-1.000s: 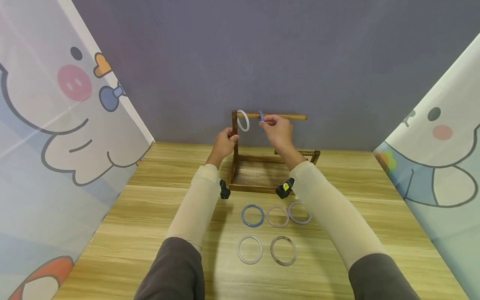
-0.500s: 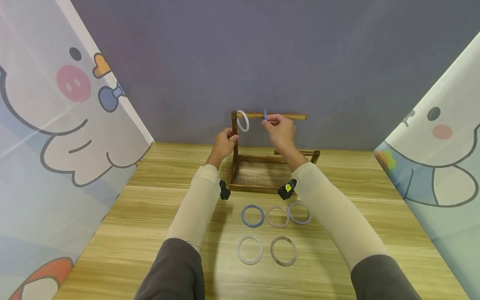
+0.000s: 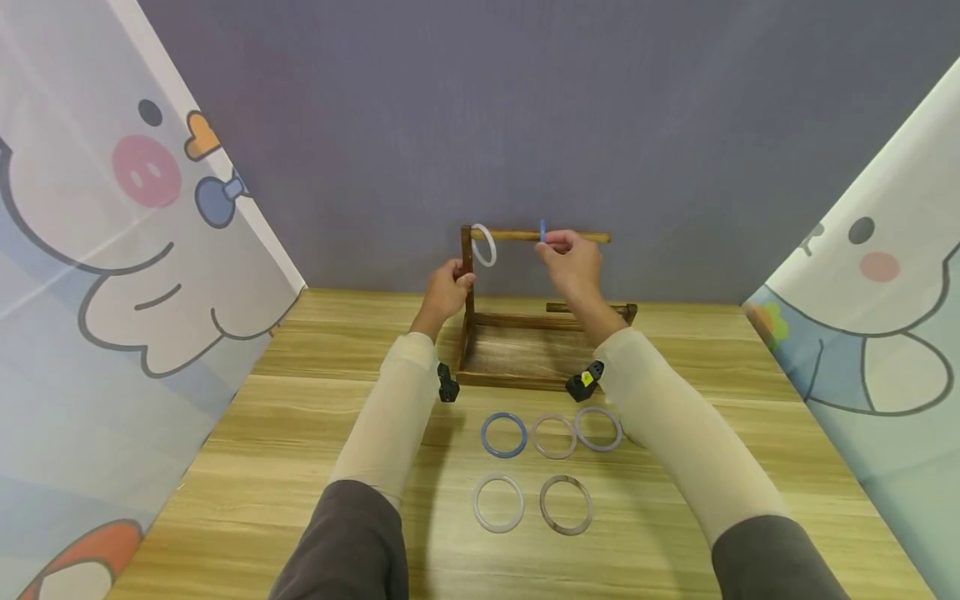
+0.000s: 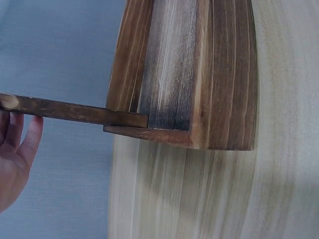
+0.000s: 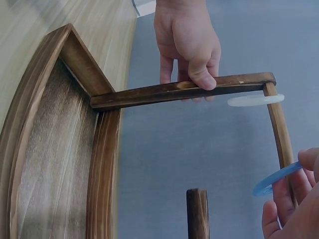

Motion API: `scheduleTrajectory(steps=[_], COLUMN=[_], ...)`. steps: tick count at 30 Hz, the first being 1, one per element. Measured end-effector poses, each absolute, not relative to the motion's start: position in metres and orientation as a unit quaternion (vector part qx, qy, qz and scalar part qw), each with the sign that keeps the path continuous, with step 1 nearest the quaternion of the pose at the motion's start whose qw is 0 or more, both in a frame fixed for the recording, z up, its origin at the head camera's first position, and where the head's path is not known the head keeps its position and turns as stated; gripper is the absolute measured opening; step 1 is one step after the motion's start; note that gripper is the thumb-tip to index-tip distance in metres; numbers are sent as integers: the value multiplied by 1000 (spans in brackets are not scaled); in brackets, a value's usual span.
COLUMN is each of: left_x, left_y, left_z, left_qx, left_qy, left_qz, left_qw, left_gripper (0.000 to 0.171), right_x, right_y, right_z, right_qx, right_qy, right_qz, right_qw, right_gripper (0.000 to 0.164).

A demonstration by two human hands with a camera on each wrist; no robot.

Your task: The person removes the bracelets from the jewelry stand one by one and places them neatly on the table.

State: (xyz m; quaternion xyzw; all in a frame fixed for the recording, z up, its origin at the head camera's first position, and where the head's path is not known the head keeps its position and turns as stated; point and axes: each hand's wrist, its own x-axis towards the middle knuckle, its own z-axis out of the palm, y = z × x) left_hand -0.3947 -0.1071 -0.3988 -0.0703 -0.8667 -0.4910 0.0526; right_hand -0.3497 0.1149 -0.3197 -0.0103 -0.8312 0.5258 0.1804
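In the head view my left hand (image 3: 447,287) grips the upright post (image 3: 467,250) of a brown wooden stand, thumb on one side and fingers on the other. My right hand (image 3: 573,265) pinches a blue bangle (image 3: 543,227) between thumb and fingers. As the right wrist view shows, this blue bangle (image 5: 281,173) encircles the stand's top rod (image 5: 279,124). A white bangle (image 3: 492,247) hangs on the same rod, close to the post. The left wrist view catches only part of my left hand (image 4: 17,159), at the post.
Below the rod is the stand's tray base (image 3: 517,380), with a shorter peg (image 3: 562,307) at its right. Nearer me on the table lie a blue bangle (image 3: 483,435), a pink one (image 3: 553,457), a lilac one (image 3: 598,450), a white one (image 3: 498,531) and a brown-marked one (image 3: 566,532).
My right hand has moved the blue bangle to the right along the rod, away from the white bangle. My left hand keeps its grip on the post.
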Motion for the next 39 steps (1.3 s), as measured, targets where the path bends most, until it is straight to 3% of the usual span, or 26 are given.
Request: scheduleTrajectory(steps=[39], left_x=[-394], left_y=[-110], left_z=[-399], left_qx=[-71], left_qy=[-865], left_qz=[-494], left_qw=[47], left_gripper=[49], right_x=[-352], right_y=[158], right_z=[-317], right_qx=[-46], right_qy=[-830], right_qz=[514], right_qw=[211], right_gripper=[23])
